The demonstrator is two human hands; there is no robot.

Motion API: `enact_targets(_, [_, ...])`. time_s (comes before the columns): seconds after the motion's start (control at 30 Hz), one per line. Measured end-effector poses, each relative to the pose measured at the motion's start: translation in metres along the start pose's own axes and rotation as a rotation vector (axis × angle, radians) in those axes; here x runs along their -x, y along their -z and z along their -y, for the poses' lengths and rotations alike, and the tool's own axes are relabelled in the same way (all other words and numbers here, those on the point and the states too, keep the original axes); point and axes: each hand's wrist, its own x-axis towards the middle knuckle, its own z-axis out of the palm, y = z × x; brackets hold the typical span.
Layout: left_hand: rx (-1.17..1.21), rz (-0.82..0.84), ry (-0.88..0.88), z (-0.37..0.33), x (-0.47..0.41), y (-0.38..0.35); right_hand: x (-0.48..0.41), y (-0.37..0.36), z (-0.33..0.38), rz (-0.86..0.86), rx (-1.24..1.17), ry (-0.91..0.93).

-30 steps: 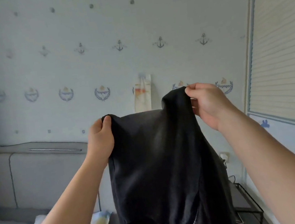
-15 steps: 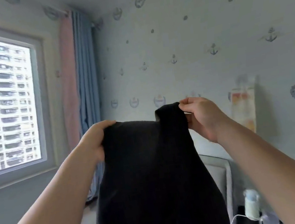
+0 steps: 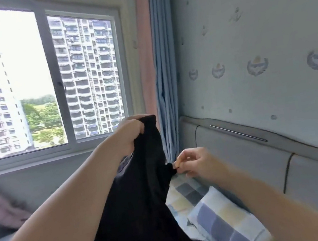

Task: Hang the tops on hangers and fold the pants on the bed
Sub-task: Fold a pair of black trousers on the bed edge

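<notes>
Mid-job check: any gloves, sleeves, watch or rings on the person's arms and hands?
No. The left hand and right hand are ungloved. The left forearm and right forearm are bare to the frame edge: no sleeve, watch or bracelet. No ring shows, though the picture is slightly blurred.

The black garment (image 3: pixel 144 194) hangs from the left hand (image 3: pixel 129 133) and blocks the middle, so nothing passes straight ahead there. From the right hand (image 3: pixel 197 164), the padded headboard (image 3: pixel 262 167) walls off two to four o'clock, and the checked pillow (image 3: pixel 225 219) lies at five o'clock. The curtain (image 3: pixel 165 78) hangs at twelve o'clock, just behind the garment. There is open air at ten o'clock, toward the window (image 3: pixel 46 81).
</notes>
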Motion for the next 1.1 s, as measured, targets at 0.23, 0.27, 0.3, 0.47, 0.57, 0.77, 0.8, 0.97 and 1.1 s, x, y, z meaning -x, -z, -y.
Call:
enact_targets(0.23, [-0.267, 0.035, 0.024, 0.042, -0.028, -0.012, -0.070, 0.024, -0.067, 0.050, 0.025, 0.096])
enact_targets(0.27, [-0.298, 0.028, 0.012, 0.043, -0.029, -0.012, -0.079, 0.021, -0.072, 0.095, 0.044, 0.117])
enact_targets(0.3, [-0.324, 0.019, 0.000, 0.044, -0.031, -0.012, -0.088, 0.018, -0.076, 0.131, 0.060, 0.133])
enact_targets(0.47, [-0.482, -0.027, -0.053, 0.054, -0.035, -0.011, -0.116, -0.006, -0.089, 0.331, -0.022, 0.142])
enact_targets(0.57, [-0.519, -0.066, -0.047, 0.068, -0.039, -0.006, -0.118, -0.022, -0.110, 0.477, -0.250, 0.042])
enact_targets(0.77, [-0.455, -0.125, 0.018, 0.112, -0.042, 0.006, -0.105, -0.039, -0.166, 0.579, -0.189, -0.069])
enact_targets(0.8, [-0.441, -0.134, 0.026, 0.119, -0.043, 0.008, -0.102, -0.043, -0.180, 0.620, -0.158, -0.109])
enact_targets(0.97, [-0.383, -0.160, 0.056, 0.146, -0.050, 0.016, -0.080, -0.069, -0.246, 0.869, 0.099, -0.277])
enact_targets(1.1, [-0.334, -0.193, 0.082, 0.168, -0.057, 0.027, -0.067, -0.091, -0.279, 0.627, 0.050, -0.327])
